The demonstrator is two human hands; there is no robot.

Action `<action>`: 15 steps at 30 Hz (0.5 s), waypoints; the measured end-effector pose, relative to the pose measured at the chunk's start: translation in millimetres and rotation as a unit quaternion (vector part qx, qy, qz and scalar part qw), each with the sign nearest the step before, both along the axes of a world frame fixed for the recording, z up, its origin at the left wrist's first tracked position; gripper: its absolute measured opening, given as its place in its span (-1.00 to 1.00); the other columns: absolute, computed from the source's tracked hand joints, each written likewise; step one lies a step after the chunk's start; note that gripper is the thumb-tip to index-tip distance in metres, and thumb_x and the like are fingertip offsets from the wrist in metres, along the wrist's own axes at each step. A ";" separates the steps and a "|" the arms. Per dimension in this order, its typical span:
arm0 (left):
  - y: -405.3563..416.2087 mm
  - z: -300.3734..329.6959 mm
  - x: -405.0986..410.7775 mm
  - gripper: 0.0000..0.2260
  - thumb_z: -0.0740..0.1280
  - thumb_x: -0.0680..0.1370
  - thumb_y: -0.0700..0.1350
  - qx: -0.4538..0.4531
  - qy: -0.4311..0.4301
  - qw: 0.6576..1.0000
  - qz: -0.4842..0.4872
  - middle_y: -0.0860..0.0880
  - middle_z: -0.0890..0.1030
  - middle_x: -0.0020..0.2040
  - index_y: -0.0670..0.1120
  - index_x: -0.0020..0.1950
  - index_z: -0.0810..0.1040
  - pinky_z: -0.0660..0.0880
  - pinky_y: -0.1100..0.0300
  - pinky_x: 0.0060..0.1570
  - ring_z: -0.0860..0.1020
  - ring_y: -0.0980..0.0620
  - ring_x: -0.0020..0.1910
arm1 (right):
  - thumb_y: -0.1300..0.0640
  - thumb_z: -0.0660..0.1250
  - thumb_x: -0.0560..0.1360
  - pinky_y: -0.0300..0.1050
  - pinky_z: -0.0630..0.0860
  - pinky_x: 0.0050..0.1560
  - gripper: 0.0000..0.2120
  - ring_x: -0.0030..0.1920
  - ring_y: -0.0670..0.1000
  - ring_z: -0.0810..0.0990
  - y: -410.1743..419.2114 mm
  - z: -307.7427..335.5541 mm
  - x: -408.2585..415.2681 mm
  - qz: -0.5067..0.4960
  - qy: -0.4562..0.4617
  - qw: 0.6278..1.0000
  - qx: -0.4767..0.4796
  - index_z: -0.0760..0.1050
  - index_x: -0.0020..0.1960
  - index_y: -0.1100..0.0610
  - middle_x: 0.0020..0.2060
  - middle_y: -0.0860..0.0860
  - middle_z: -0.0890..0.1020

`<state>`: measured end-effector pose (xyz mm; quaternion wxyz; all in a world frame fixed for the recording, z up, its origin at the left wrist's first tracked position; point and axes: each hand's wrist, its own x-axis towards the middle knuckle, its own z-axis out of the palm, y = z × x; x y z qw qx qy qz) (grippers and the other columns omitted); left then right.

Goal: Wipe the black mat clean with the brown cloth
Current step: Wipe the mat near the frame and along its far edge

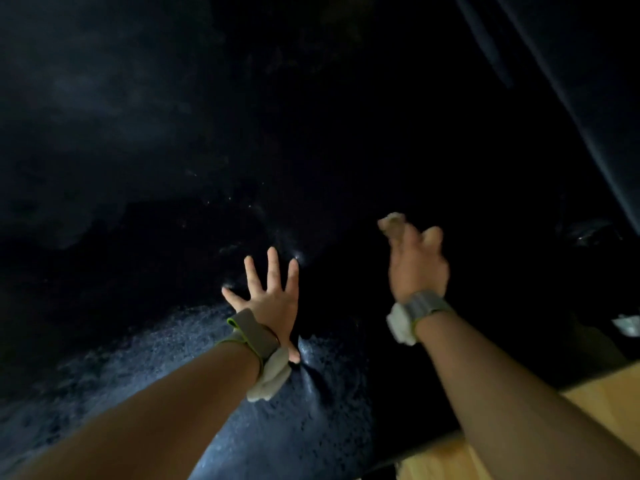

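Now, cloth: we have the brown cloth (pixel 393 225) bunched small at the fingertips of our right hand (pixel 417 268), raised a little over the far middle of the mat; the hand is blurred, so the exact pinch is hard to read, but the fingers curl round the wad.
Cloth handling: we judge it light, soft and floppy, easy to crumple; a fuller palm grip would likely spread more of it against the surface than this fingertip hold.
Left hand: our left hand (pixel 268 301) lies flat on the mat with fingers spread and straight, holding nothing, just pressing down.
Mat: the black mat (pixel 145 358) fills nearly all we see; near us its skin looks pebbled and glistens, possibly damp, and a fold rises just beside our left wrist, so we take it as flexible and apt to shift unless pinned.
Surface: a yellow wooden edge (pixel 588 403) shows at the lower right under the mat.
Room: very dark; a dim fold of dark material (pixel 588 98) runs down the upper right, and beyond that we cannot tell.
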<state>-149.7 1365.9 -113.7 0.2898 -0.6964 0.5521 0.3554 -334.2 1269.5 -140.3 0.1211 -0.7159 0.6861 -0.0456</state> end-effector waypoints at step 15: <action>-1.2 -1.8 2.2 0.37 0.63 0.12 0.13 0.009 0.008 1.000 -0.006 -0.18 -0.59 0.36 -0.03 0.46 -0.45 0.06 -0.54 0.21 -0.45 -0.40 0.34 | -0.03 0.14 0.60 -0.06 0.35 -0.23 -0.73 -0.13 0.18 0.52 48.4 1.3 -20.3 0.001 0.010 1.000 0.020 0.39 0.23 0.06 0.07 0.09 0.46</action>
